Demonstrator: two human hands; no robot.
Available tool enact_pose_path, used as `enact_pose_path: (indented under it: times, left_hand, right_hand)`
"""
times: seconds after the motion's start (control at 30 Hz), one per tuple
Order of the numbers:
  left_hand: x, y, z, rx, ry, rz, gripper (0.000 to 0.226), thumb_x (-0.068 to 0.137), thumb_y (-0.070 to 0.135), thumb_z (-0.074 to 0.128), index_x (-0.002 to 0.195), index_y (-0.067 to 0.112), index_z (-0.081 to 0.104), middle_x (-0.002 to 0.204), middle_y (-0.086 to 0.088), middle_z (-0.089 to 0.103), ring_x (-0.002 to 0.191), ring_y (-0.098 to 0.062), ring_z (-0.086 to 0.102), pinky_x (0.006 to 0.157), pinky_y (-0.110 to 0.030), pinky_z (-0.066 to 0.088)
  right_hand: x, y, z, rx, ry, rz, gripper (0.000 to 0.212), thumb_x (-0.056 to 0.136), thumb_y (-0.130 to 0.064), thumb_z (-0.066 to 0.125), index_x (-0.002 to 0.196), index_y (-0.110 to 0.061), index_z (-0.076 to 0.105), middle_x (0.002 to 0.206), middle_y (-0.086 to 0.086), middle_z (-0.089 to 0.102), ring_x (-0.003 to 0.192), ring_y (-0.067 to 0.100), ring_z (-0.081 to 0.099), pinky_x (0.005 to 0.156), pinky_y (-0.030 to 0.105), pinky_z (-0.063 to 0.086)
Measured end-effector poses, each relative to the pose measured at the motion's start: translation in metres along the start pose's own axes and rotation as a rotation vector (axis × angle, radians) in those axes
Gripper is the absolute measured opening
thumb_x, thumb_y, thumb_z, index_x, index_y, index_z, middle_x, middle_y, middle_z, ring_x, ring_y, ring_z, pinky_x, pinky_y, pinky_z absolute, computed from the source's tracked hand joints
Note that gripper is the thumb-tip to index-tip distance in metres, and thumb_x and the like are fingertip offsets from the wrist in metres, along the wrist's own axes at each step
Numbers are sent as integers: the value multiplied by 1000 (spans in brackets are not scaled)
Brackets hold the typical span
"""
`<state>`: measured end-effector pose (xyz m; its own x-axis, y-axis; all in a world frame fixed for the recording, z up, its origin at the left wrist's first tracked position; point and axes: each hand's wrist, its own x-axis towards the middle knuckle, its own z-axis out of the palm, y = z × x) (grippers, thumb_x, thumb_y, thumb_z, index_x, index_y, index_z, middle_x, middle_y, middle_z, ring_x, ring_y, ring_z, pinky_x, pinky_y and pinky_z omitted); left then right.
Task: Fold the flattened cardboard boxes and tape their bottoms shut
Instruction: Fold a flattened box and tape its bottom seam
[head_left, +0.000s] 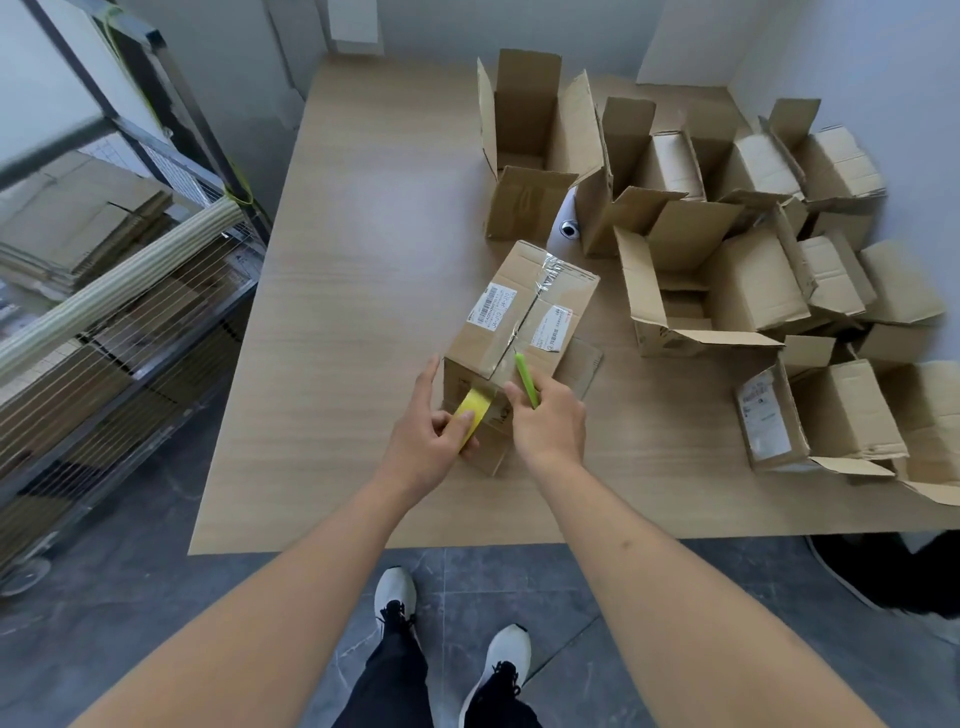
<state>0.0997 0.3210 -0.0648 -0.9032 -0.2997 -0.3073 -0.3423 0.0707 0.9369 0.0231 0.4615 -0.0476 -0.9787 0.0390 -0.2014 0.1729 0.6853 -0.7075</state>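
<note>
L hand (426, 441) grips the tape roll (469, 415), fingers curled round it w/ thumb on its near face, roll held against the near side of the box (511, 332). R hand (545, 421), just beside it, pinches a green cutter (524, 379); its tip points away from the grip, up toward the taped seam on the box's upturned bottom.

Box sits bottom-up on the table (363, 312), directly past both hands, clear tape already running along the seam and down the near side to the roll.

Risks, as I judge them:
- Cutter close to L fingers; a slip while severing could nick them.
- If roll tension drops before the cut, the strip may lift or wrinkle, so a weak seal.
- A cut pushed too hard could shift the box, since neither hand braces it.
- Blade dragged wrongly could score the cardboard.

Further beyond the grip, to the R: finished open boxes (727, 234). Far L: cart w/ flattened boxes (78, 218).
</note>
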Motion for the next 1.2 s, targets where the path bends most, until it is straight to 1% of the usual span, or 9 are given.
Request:
enact_pose_path:
  times: [0.13, 0.3, 0.37, 0.43, 0.47, 0.57, 0.77, 1.0, 1.2]
  left_hand:
    - [-2, 0, -5, 121, -11, 3, 83, 101, 25, 68, 158, 58, 17, 65, -8, 73, 53, -24, 65, 55, -33, 58]
    - [3, 1, -5, 52, 33, -55, 78, 101, 23, 67, 160, 39, 20, 70, -12, 74, 56, -22, 67, 51, -32, 55]
    - [3, 4, -1, 76, 95, -89, 60, 101, 23, 67, 151, 27, 34, 69, -10, 74, 53, -19, 66, 50, -32, 54]
    - [2, 7, 5, 110, 164, -106, 36, 100, 28, 67, 131, 22, 50, 66, -8, 74, 49, -19, 64, 50, -34, 56]
    - [1, 8, 7, 110, 188, -113, 26, 100, 31, 67, 121, 21, 56, 64, -8, 73, 47, -19, 63, 49, -33, 55]
    - [0, 9, 14, 102, 232, -125, 15, 100, 33, 66, 103, 18, 65, 60, -9, 72, 40, -16, 58, 43, -26, 47]
    - [-2, 9, 18, 94, 280, -117, 10, 99, 29, 67, 91, 24, 66, 60, -6, 72, 38, -17, 57, 41, -25, 44]
    - [-2, 11, 18, 89, 317, -123, 9, 97, 24, 69, 89, 24, 69, 57, -2, 71, 52, -23, 71, 49, -38, 59]
    - [3, 11, 18, 177, 324, -136, 10, 94, 33, 69, 85, 29, 69, 55, 7, 71, 52, -14, 69, 70, -44, 63]
  right_hand:
    - [1, -6, -2, -57, -23, 16, 39, 101, -44, 58, 138, -56, 53, 110, 1, 71, 106, 30, 63, 83, 34, 47]
    - [-4, -6, -13, 97, -201, -101, 49, 101, -58, 49, 146, -42, 41, 135, -7, 61, 118, 17, 57, 104, 40, 45]
    - [-9, -5, -20, 131, -264, -175, 38, 104, -52, 46, 135, -31, 41, 118, -4, 66, 106, 20, 61, 98, 45, 48]
    - [-11, -1, -26, 28, -279, -270, 12, 107, -36, 45, 111, -25, 47, 86, 1, 66, 82, 25, 62, 80, 49, 52]
    - [-11, 1, -29, -20, -279, -300, 10, 108, -31, 45, 102, -24, 47, 78, 2, 64, 75, 27, 60, 74, 50, 52]
    - [-12, 6, -36, -149, -253, -405, 15, 106, -29, 50, 92, -23, 48, 74, 2, 64, 67, 29, 57, 63, 46, 50]
    - [-19, 4, -30, -254, -293, -525, 11, 104, -26, 51, 102, -16, 54, 83, 4, 65, 71, 27, 58, 64, 46, 50]
    - [-19, -8, -25, -394, -328, -529, 12, 106, -25, 48, 105, -14, 54, 94, 10, 66, 81, 36, 61, 70, 48, 53]
    - [-17, -9, -26, -486, -322, -538, 14, 108, -26, 46, 102, -15, 52, 96, 9, 66, 81, 36, 61, 67, 43, 52]
